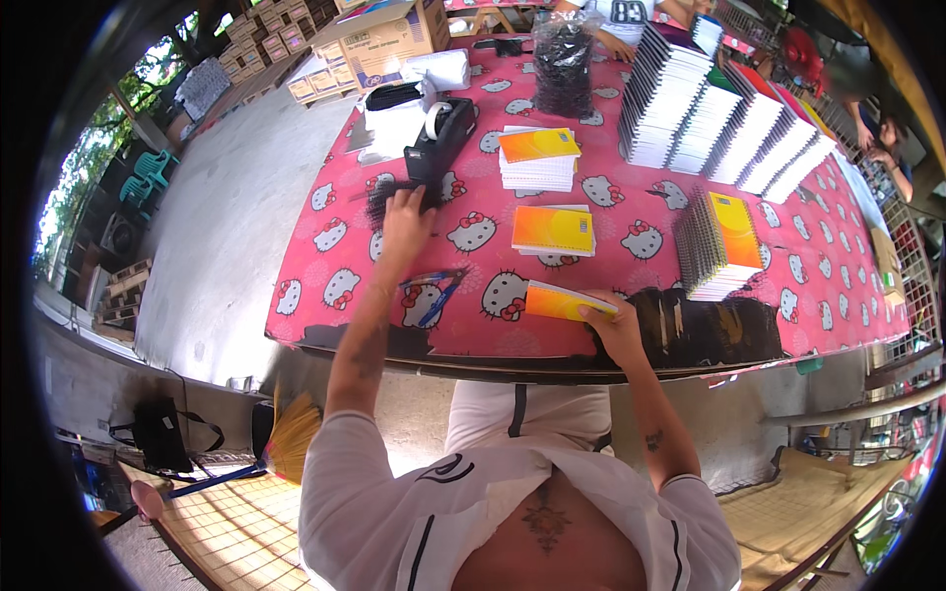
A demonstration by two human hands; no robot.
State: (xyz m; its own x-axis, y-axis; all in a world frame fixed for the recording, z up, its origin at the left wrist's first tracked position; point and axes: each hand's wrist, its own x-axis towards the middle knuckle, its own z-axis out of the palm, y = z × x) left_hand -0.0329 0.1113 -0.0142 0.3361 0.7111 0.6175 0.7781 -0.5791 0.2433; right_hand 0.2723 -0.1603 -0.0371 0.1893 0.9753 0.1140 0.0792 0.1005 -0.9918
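Note:
My right hand [615, 320] grips a small yellow-orange notepad [557, 301] by its right end, just above the near table edge. Farther left, my left hand [406, 225] lies over a small heap of black binding coils [379, 205], its fingers bent down into them; the fingertips are partly lost against the black. Beyond the held notepad are two short piles of similar pads, a nearer pile [553, 229] and a farther pile [538, 158]. To the right stands a taller stack of coil-bound yellow-orange notebooks [717, 244].
Blue pens [436, 297] lie between my arms. A black tape dispenser [440, 143] stands beyond my left hand. A bag of black coils [563, 67] and tall stacks of spiral notebooks [680, 113] occupy the far side. Another person [623, 14] is across the table; more are at right.

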